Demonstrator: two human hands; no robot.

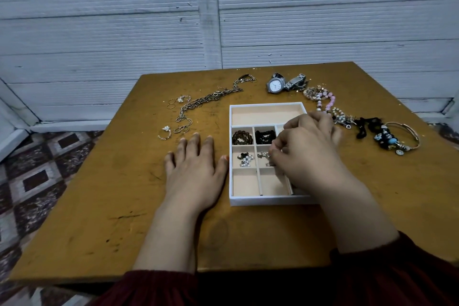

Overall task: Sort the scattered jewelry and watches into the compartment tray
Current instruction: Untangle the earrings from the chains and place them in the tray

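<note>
Evidently mid-sort, the compartment tray (267, 105) is kept right of centre on the table (124, 206), steadied by the left hand (193, 169), laid flat with straight fingers (196, 143) beside its left wall. Over a middle cell the right hand (308, 146) is curled, apparently pinched on a small silver piece (263, 156) for placing there. Watches (275, 85) and bracelets (320, 97) are strewn near the far edge.

Watches (285, 83) behind tray (267, 200)

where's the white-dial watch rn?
Head view: the white-dial watch lies near the far edge of the table, just beyond the tray, with a second metal watch right beside it on the right.
</note>
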